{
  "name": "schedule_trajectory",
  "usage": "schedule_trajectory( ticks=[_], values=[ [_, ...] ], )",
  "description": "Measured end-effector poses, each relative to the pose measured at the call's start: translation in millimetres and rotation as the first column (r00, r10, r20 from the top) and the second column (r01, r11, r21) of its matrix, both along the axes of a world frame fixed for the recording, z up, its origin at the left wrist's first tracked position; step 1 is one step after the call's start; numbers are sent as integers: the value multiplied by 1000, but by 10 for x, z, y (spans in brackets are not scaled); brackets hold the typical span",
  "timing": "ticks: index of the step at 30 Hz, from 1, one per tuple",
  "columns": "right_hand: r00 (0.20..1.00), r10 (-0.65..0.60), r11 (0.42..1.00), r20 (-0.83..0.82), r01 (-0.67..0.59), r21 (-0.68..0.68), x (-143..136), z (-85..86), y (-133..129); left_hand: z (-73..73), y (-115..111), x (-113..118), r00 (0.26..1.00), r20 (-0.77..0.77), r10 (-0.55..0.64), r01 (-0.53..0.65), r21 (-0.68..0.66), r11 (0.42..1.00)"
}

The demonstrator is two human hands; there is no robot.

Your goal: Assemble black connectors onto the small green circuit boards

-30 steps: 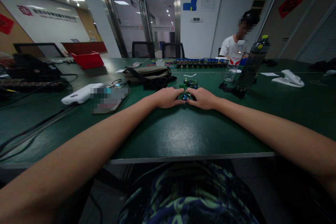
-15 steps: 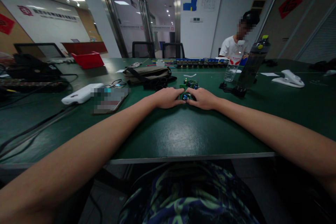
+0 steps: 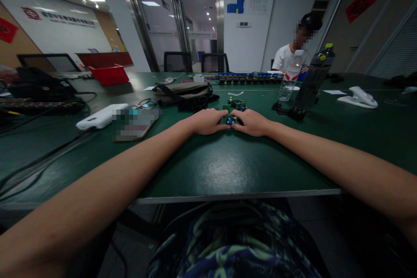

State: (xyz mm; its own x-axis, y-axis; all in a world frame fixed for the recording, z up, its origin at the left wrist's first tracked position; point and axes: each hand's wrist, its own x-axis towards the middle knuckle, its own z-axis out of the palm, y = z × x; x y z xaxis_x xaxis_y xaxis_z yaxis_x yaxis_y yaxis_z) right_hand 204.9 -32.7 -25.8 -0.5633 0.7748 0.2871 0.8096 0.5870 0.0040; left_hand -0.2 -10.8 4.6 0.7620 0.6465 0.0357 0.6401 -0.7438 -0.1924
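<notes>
A small green circuit board [image 3: 230,120] with blue parts lies between my hands on the green table [image 3: 215,165]. My left hand [image 3: 210,121] grips its left side, thumb toward the near edge. On the other side my right hand [image 3: 251,122] holds the same board, its thumb and fingers pressed round the edge. Just beyond are more green boards [image 3: 239,104] with blue and yellow parts, close to my right fingers. The fingertips are partly hidden behind the hands.
A grey-brown bag [image 3: 182,92] lies beyond my left hand. Left are a phone [image 3: 138,125] and a white device [image 3: 101,116] with cables. Two bottles, one clear [image 3: 288,82] and one dark [image 3: 309,84], stand right. A person [image 3: 289,57] sits across the table.
</notes>
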Motion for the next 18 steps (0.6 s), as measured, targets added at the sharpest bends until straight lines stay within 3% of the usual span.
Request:
schedule_trajectory(
  ticks=[18],
  values=[
    [1000, 5, 1000, -7, -5, -7, -3, 7, -4, -11, 12, -9, 1000, 17, 22, -22, -2, 1000]
  ],
)
